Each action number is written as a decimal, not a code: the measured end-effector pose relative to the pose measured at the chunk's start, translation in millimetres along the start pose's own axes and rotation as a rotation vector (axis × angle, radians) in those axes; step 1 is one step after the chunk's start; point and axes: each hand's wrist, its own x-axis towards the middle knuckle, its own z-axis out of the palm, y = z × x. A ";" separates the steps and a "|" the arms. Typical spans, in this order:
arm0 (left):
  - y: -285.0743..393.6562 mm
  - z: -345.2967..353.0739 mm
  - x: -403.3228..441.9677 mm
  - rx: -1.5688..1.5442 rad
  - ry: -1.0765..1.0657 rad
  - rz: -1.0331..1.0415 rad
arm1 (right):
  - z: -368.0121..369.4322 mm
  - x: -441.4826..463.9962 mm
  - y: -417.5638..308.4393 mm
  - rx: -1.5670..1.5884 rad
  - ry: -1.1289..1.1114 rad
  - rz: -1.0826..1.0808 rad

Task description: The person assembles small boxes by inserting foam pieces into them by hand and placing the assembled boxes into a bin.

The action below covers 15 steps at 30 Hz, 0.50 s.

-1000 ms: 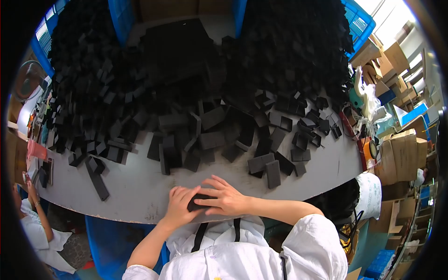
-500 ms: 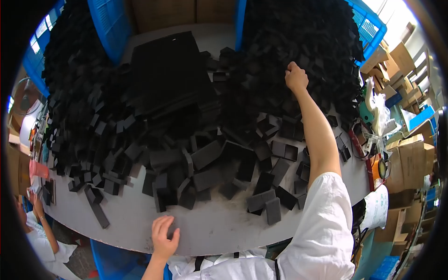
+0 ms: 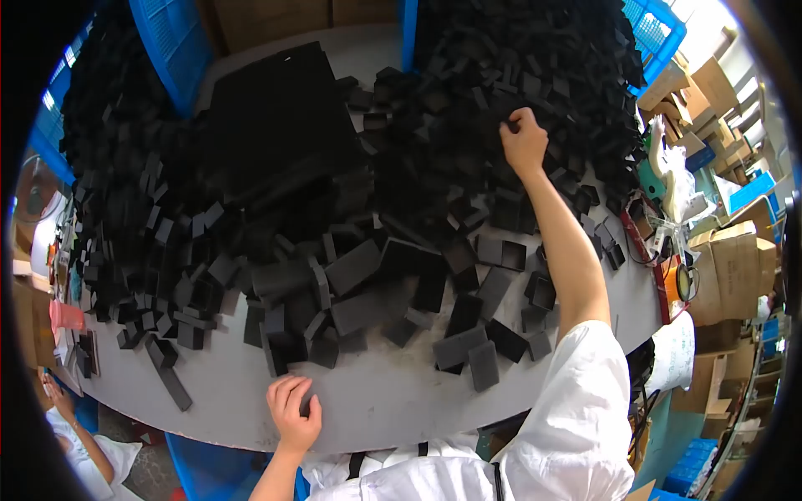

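My right hand [image 3: 526, 144] reaches over the pile of small black boxes [image 3: 451, 167] at the right, its thumb and fingers curled around a dark piece that looks like one of these boxes. By the table's front edge, my left hand [image 3: 294, 413] rests with fingers bent towards the thumb. A dark patch shows between them; whether it is a box or shadow, I cannot make out. Loose black boxes, such as an upright box [image 3: 483, 366], lie between my hands. A large flat black stack [image 3: 280, 125] stands amid the pile.
Blue plastic crates [image 3: 171, 54] border the pile at the back. At the right are a roll of orange tape [image 3: 681, 282], plastic bags and cardboard boxes [image 3: 731, 267]. Another person's arm [image 3: 88, 442] shows at lower left, below a pink container [image 3: 67, 316].
The view has shifted slightly, so the pile sits a little further left. My right hand's fingers have curled around a dark piece in the pile. My left hand stays near the table's edge.
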 end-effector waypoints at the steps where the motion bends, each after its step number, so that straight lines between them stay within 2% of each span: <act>1: -1.1 -0.1 0.5 -0.010 0.011 0.022 | -9.9 -0.5 -0.5 0.079 0.089 -0.041; 3: -0.8 -2.0 -0.1 -0.026 0.014 0.022 | -41.2 -10.0 2.5 0.192 0.055 0.027; 5: 0.3 -7.6 1.7 -0.137 0.049 0.014 | -82.6 -34.2 7.1 0.264 0.034 0.227; 7: 8.1 -30.5 11.6 -0.261 0.002 0.006 | -140.2 -80.2 13.9 0.390 0.017 0.339; 9: 26.9 -69.5 22.0 -0.848 -0.239 0.038 | -195.9 -139.0 38.6 0.460 0.116 0.478; 11: 60.3 -104.2 16.3 -1.307 -0.139 0.268 | -261.4 -204.9 71.4 0.341 0.208 0.631; 12: 68.6 -124.1 23.2 -1.334 -0.174 0.261 | -292.7 -236.1 88.2 0.262 0.271 0.770; 13: 76.1 -143.5 40.7 -1.397 -0.422 0.638 | -320.8 -266.0 100.5 0.185 0.338 0.911; 15: 86.0 -174.5 69.8 -1.387 -0.873 1.422 | -346.7 -296.7 123.4 0.161 0.344 0.927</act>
